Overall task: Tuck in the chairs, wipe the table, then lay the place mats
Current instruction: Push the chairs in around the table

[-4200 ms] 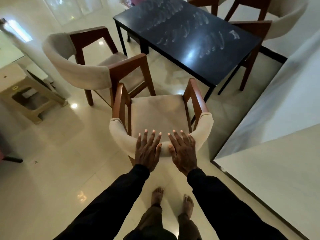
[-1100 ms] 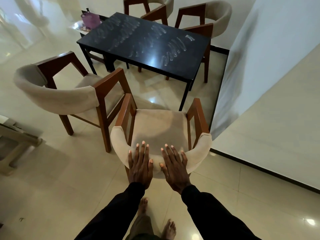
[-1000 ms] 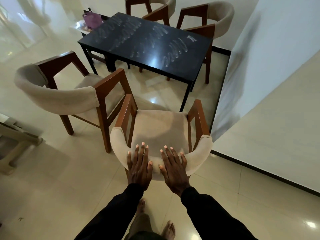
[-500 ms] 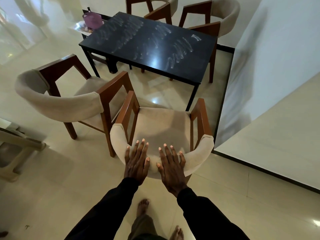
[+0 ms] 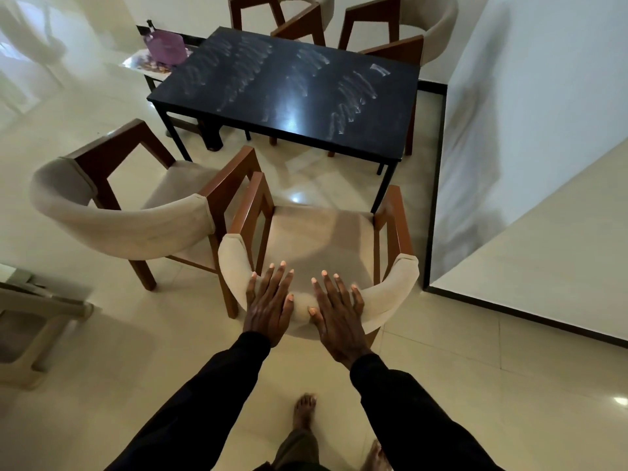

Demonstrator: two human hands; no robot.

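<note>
Beyond your arms stands one black table (image 5: 289, 96), its top streaked with smears. Four chairs stand around it: two far chairs (image 5: 299, 23) (image 5: 438, 25), one left chair (image 5: 129, 226) angled away, and the nearest chair (image 5: 319, 239). Your left hand (image 5: 268, 307) and right hand (image 5: 339, 317) press flat, fingers straight, on the nearest chair's padded back. One purple tub (image 5: 166, 49) sits far left.

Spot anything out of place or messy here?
The black table is streaked with whitish smears, and the left chair stands pulled out, turned askew from it, beside the near chair under the left hand and right hand.
</note>
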